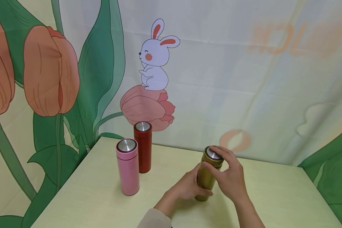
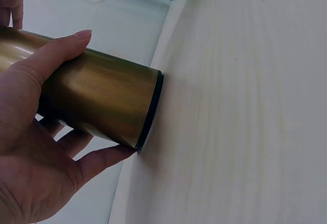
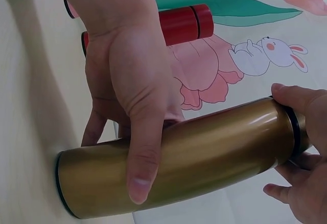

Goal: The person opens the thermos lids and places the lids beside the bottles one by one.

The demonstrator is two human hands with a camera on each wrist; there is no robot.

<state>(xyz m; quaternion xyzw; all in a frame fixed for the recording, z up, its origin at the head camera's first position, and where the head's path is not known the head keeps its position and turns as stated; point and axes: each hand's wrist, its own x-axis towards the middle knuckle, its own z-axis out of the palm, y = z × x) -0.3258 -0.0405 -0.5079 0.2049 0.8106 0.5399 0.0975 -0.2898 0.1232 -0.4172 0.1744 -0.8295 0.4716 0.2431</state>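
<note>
steadily seems the word for it: the left hand (image 1: 188, 186) is curled round the lower body of the gold bottle (image 1: 207, 172), while the right hand (image 1: 233, 177) grips the lid (image 1: 211, 154), thumb on the near side and a finger laid over the silver top. good handling here probably means letting the lower grip bear the load and turning or pressing only with the upper one. the metal looks smooth and glossy, so a loose hold might let the body slip round; a full wrap should resist that better than fingertips. holding the bottle upright would likely help too, since its narrow base (image 2: 150, 112) gives little against a sideways push. the bottle is in front of the person, over the table (image 1: 88, 186); whether its base bears flat there is hard to tell. the tabletop is pale, with faint streaks like wood grain. to the left, well apart, stand a pink bottle (image 1: 128, 175) and, just behind it, a red bottle (image 1: 146, 155), both upright. behind hangs a cloth (image 1: 205, 82) printed with orange tulips (image 1: 49, 72), a white rabbit (image 1: 156, 77) and blurred orange lettering (image 1: 284, 39); what lies beyond it does not show.
</note>
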